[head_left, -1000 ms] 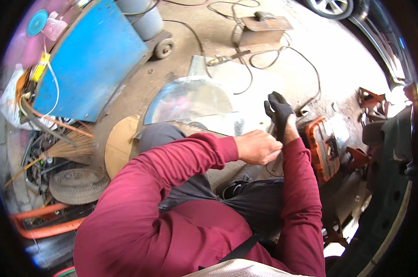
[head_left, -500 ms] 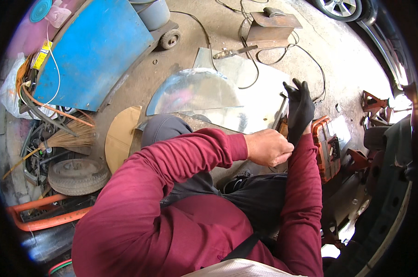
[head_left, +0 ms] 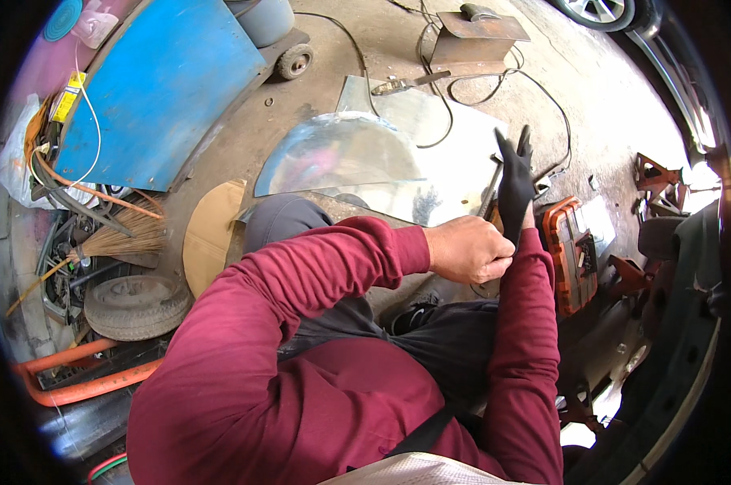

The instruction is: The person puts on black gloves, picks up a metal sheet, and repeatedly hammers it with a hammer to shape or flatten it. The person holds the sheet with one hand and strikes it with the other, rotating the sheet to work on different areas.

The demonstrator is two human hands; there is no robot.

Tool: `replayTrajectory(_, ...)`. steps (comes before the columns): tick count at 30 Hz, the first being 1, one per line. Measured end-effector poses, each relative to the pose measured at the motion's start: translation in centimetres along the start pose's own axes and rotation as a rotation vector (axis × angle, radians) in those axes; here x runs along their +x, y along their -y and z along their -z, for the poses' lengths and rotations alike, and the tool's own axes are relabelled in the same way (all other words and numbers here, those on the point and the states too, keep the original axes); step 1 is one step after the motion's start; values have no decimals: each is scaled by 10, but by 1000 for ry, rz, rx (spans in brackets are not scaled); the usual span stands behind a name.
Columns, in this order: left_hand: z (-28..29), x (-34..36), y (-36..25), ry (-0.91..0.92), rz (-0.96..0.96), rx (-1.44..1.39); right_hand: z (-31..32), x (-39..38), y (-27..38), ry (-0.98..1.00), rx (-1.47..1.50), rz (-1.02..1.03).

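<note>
Concrete floor (head_left: 305, 93) opens out beyond the hands. The bare left hand (head_left: 472, 249) is pinched together on the cuff of the black glove (head_left: 514, 204) at the wrist; the gloved right hand (head_left: 516, 184) has its fingers apart. The shiny sheet's (head_left: 472, 166) edge lies near on the left, an orange-rimmed case (head_left: 570, 257) near on the right.

Your bare left hand (head_left: 470, 250) grips the black glove (head_left: 509, 213) at the wrist of your spread right hand (head_left: 517, 187), near an orange case (head_left: 554, 230).
</note>
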State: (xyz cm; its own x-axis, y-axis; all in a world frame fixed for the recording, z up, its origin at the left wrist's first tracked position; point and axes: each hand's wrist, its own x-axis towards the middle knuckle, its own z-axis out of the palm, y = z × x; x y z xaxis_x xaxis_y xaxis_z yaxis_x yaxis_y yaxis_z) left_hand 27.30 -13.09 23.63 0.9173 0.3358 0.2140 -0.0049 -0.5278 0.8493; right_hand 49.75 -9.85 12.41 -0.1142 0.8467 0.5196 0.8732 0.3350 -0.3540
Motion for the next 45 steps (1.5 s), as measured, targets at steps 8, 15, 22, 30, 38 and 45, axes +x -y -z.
replayTrajectory(8,14,6,19,-35,81,-47,48,42,46,167,1092,-1078)
replayTrajectory(15,73,0,59,-319,448,-656,81,44,31,75,706,-836)
replayTrajectory(22,88,2,66,-295,483,-1027,98,52,106,401,642,-593)
replayTrajectory(30,78,3,64,-200,473,-959,66,45,109,331,242,-513)
replayTrajectory(38,83,5,62,-191,522,-835,72,44,84,392,731,-743)
replayTrajectory(45,79,0,71,-216,520,-903,62,47,105,338,392,-552)
